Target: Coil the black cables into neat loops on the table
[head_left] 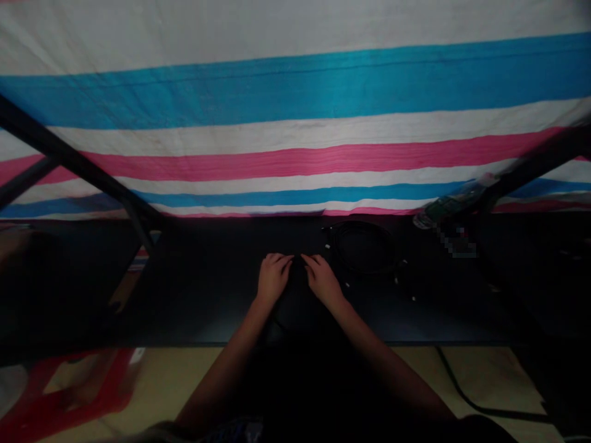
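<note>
My left hand (pixel 274 278) and my right hand (pixel 324 282) meet over the black tabletop (pixel 207 283), fingertips almost touching. Between them is a small dark piece of what looks like black cable (pixel 298 260), pinched from both sides. Its detail is lost against the dark surface. A thin dark strand (pixel 280 325) shows faintly below my left hand. Just right of my right hand lies a coiled black cable (pixel 339 246), with several pale-tipped ends around it.
A plastic bottle (pixel 450 206) lies at the back right beside a slanted black bar (pixel 521 169). Another bar (pixel 87 169) slants on the left, near a brown strip (pixel 124 290). Striped sheeting (pixel 295 163) hangs behind. A red stool (pixel 104 391) stands below left. A blurred hand (pixel 13 243) shows at far left.
</note>
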